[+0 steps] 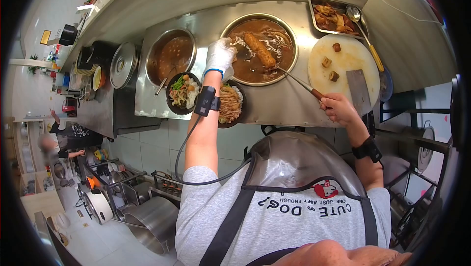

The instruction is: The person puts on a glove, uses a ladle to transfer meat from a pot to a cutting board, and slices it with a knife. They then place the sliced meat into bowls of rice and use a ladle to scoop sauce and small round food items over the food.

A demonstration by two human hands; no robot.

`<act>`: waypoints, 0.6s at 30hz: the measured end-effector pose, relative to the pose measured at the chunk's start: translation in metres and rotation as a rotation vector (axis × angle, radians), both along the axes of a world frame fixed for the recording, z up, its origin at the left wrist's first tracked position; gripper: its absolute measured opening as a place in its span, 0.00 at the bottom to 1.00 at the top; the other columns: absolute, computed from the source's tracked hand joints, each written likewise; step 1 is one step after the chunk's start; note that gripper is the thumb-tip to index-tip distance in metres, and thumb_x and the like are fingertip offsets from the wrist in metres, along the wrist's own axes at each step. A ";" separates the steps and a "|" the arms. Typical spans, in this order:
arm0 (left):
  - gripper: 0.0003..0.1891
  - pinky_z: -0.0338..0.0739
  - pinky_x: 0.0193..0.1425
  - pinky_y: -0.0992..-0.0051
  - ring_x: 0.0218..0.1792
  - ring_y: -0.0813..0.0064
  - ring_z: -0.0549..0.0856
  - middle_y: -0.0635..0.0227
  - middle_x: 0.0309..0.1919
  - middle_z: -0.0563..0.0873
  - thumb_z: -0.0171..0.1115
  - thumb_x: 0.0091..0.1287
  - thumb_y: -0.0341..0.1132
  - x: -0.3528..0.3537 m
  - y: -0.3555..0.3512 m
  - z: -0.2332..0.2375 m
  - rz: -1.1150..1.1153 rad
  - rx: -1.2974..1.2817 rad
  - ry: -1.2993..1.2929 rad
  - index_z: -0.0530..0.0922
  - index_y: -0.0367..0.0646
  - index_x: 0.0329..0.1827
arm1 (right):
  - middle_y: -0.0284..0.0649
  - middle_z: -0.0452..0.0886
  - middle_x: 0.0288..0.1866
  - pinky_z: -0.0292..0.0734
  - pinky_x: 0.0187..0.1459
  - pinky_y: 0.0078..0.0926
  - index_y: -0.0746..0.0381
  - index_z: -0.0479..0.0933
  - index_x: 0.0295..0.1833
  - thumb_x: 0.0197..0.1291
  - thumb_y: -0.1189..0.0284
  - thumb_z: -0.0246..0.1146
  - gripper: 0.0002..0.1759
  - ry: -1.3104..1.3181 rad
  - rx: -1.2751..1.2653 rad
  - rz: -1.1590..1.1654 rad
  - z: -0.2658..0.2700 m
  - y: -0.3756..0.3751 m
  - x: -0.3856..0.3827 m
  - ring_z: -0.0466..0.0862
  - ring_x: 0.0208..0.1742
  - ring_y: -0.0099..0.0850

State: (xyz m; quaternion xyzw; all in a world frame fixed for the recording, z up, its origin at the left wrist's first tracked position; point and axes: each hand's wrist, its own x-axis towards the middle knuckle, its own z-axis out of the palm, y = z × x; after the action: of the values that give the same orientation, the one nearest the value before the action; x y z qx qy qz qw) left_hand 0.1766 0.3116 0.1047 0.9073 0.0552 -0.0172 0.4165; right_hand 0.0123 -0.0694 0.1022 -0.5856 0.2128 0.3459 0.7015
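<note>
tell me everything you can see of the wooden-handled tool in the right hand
The tool has a slim grey shaft, apparently metal, and a brown handle that looks wooden. The right hand grips the handle. It slants forward and left over the rim of the round pot, its far end at the brown sauce beside the browned roll. The tip's shape is unclear.

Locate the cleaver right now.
Head view, right side: the cleaver lies on the near part of the round white cutting board, just to the right of the person's right hand.
</note>
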 end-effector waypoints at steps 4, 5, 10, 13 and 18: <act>0.22 0.84 0.39 0.70 0.33 0.68 0.91 0.48 0.42 0.90 0.66 0.61 0.27 0.001 0.001 -0.007 0.015 0.039 -0.024 0.81 0.33 0.60 | 0.32 0.75 0.36 0.55 0.16 0.11 0.67 0.74 0.57 0.73 0.71 0.59 0.13 0.112 0.176 -0.088 -0.004 -0.001 -0.005 0.63 0.20 0.11; 0.21 0.84 0.42 0.69 0.35 0.65 0.91 0.48 0.43 0.90 0.67 0.61 0.28 0.004 0.003 -0.014 -0.004 0.112 -0.077 0.82 0.35 0.59 | 0.32 0.75 0.36 0.55 0.16 0.11 0.67 0.74 0.57 0.73 0.71 0.59 0.13 0.113 0.176 -0.088 -0.005 0.000 -0.006 0.63 0.20 0.11; 0.20 0.83 0.54 0.66 0.45 0.58 0.90 0.47 0.46 0.88 0.67 0.59 0.31 0.008 0.004 -0.021 0.012 0.137 -0.026 0.85 0.39 0.56 | 0.31 0.74 0.35 0.56 0.16 0.09 0.67 0.72 0.64 0.74 0.69 0.59 0.19 0.106 0.245 -0.075 -0.011 0.007 -0.015 0.62 0.20 0.10; 0.20 0.80 0.59 0.65 0.52 0.56 0.88 0.47 0.48 0.88 0.68 0.59 0.31 0.010 0.007 -0.029 -0.023 0.224 -0.078 0.85 0.39 0.56 | 0.30 0.74 0.35 0.56 0.16 0.09 0.67 0.71 0.66 0.74 0.69 0.59 0.20 0.103 0.284 -0.083 -0.014 0.010 -0.019 0.62 0.21 0.10; 0.21 0.80 0.61 0.63 0.53 0.53 0.87 0.47 0.49 0.87 0.68 0.58 0.32 0.014 0.010 -0.038 -0.026 0.228 -0.088 0.85 0.39 0.55 | 0.30 0.74 0.35 0.56 0.16 0.09 0.66 0.72 0.65 0.74 0.69 0.59 0.19 0.127 0.337 -0.098 -0.011 0.021 -0.022 0.62 0.21 0.10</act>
State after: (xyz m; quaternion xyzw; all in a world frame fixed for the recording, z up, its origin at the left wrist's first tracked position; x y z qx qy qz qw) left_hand 0.1909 0.3213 0.0670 0.9493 0.0267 0.0234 0.3124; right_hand -0.0098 -0.0488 0.0913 -0.4258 0.2242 0.3784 0.7907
